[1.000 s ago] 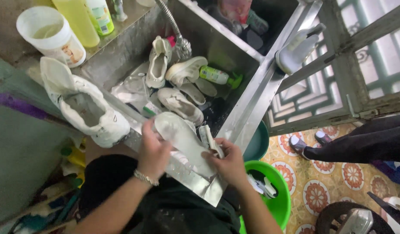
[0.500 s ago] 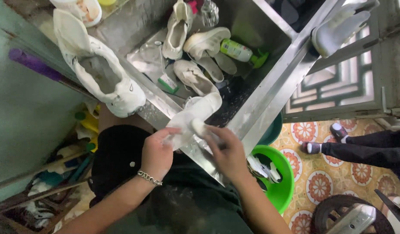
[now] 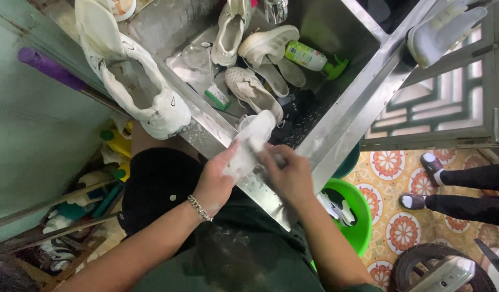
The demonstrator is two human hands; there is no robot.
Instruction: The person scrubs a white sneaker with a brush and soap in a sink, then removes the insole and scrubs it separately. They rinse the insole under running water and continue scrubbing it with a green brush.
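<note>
My left hand [image 3: 217, 181], with a chain bracelet at the wrist, grips the lower end of a wet white insole [image 3: 253, 135] over the front rim of the steel sink [image 3: 341, 130]. From the right, my right hand [image 3: 290, 173] closes on the same insole with curled fingers. Whether it also holds something under the palm is hidden. The insole's tip points up into the sink.
A white high sneaker [image 3: 144, 94] rests on the sink's left rim. Several white shoes [image 3: 255, 89] and a green-capped bottle [image 3: 313, 57] lie in the sink. A green basin [image 3: 360, 216] sits on the tiled floor, near another person's feet [image 3: 430, 165]. A shoe [image 3: 444, 30] hangs on the window bars.
The view has tilted down and left. Both hands have drawn the insole closer together and turned it more upright; the brush seen earlier in my right hand no longer shows.
</note>
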